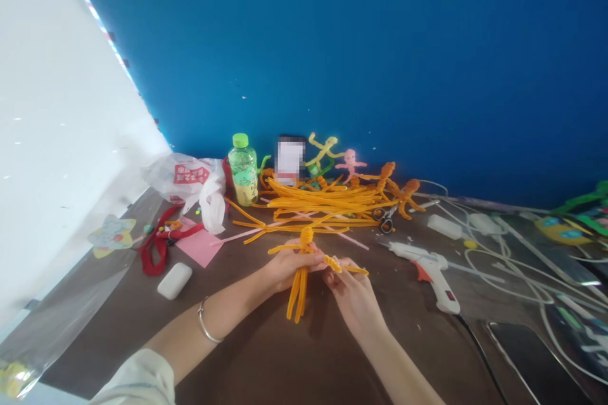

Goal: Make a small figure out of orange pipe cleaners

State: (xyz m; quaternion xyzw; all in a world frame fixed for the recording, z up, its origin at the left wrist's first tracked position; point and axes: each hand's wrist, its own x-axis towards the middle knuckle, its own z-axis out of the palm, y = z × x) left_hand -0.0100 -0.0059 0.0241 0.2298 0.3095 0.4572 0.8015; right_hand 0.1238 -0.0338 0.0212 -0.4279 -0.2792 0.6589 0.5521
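Over a brown tabletop, the left hand pinches an orange pipe-cleaner figure mid-body while the right hand clasps its coiled arm. A slack left hold could let the figure swivel, and overtwisting might kink or loosen the coil.

my orange figure, brown table, orange stems near its far edge, green-capped bottle, white glue gun, blue wall

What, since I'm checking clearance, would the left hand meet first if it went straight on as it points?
The left hand would likely meet the coiled orange limb, then the right hand; depth is unclear.
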